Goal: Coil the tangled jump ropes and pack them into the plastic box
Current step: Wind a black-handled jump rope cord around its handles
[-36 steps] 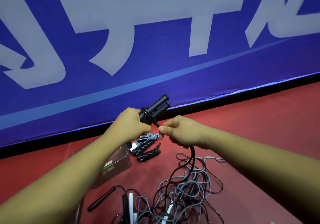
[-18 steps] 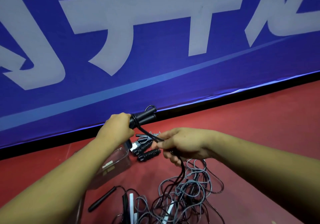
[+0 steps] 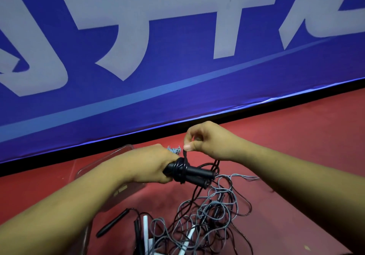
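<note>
Over on the left the clear plastic box (image 3: 102, 159) sits on the red floor (image 3: 296, 136), half hidden behind the left forearm, so I cannot tell what is in it. The left hand (image 3: 146, 164) has its grip closed round the two black handles (image 3: 197, 173), which lie side by side and poke out to the right. Several turns of black rope (image 3: 180, 168) are wound round them next to the knuckles. Just above, the right hand (image 3: 209, 140) has its grip narrowed to a pinch, thumb and forefinger on that rope where it rises off the wraps.

What worries me is the free length. It drops from the right hand straight into the tangle (image 3: 207, 215) of grey and black ropes on the floor, near the person's knees. If it is threaded through those grey loops, each pull will likely drag the whole heap up or cinch a knot tighter. The wraps look bunched in one spot, so if the pinch slackens they could spring loose or slide off the open handle ends. A bulky, uneven bundle may also sit badly in the box, which is close by on the left
</note>
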Available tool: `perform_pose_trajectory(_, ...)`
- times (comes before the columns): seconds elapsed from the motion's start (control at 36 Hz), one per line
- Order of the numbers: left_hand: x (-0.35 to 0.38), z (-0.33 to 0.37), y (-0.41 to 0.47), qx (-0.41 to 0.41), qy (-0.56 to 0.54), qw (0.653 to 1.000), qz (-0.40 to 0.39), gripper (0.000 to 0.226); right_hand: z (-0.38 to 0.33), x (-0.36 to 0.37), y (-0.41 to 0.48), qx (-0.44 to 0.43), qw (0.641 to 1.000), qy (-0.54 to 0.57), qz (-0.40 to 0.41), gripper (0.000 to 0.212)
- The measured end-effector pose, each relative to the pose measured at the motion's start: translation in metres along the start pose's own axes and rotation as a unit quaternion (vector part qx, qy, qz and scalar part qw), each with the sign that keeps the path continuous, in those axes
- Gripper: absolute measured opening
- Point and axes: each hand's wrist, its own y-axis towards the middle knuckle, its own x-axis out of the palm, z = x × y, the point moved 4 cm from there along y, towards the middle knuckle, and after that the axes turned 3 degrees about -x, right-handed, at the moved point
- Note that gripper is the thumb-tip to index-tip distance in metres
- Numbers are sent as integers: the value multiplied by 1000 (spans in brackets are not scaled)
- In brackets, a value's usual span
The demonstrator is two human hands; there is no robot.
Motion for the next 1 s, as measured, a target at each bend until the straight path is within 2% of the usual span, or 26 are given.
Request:
perform_pose_trajectory(0.08, -5, 7, -4, -6, -130, 991, 22, 19, 12, 0, -3, 39, 984, 171, 4, 9)
perform_pose_trajectory(0.14, -7, 8, -4, -7, -234, 972, 33, 17, 22, 4, -5, 61, 965, 253, -7, 7)
perform_pose_trajectory(0.22, -14, 5, -2, -25, -319, 944, 85, 21, 31, 14, -5, 127, 911, 388, -57, 30)
perform_pose_trajectory(0.28, -16, 4, -2, -47, -385, 914, 117, 23, 28, 18, -5, 130, 891, 429, -73, 30)
perform_pose_trajectory(0.33, -15, 3, -2, -63, -494, 858, 124, 34, 24, 19, -3, 118, 894, 425, -76, 21)
perform_pose_trajectory(0.39, -15, 2, -1, -79, -571, 806, 134, 58, 22, 21, -3, 109, 910, 393, -74, 26)
perform_pose_trajectory(0.42, -16, 2, -1, -91, -589, 791, 140, 67, 22, 22, -3, 112, 918, 374, -72, 29)
perform_pose_trajectory(0.47, -18, 2, -2, -118, -587, 787, 148, 62, 21, 24, -4, 117, 931, 338, -66, 30)
perform_pose_trajectory(0.56, -14, 5, 0, -121, -559, 807, 147, 47, 20, 25, -6, 122, 944, 301, -60, 31)
perform_pose_trajectory(0.67, -13, 5, 4, -103, -591, 780, 177, 29, 21, 21, -8, 134, 943, 300, -56, 31)
perform_pose_trajectory(0.78, -14, 6, 5, -73, -620, 763, 166, 34, 21, 22, -8, 134, 943, 299, -55, 32)
perform_pose_trajectory(0.92, -16, 7, 7, -78, -653, 737, 156, 11, 22, 22, -9, 145, 943, 296, -52, 37)
perform_pose_trajectory(1.0, -18, 5, 8, -88, -675, 715, 158, 6, 25, 20, -10, 156, 934, 315, -61, 32)
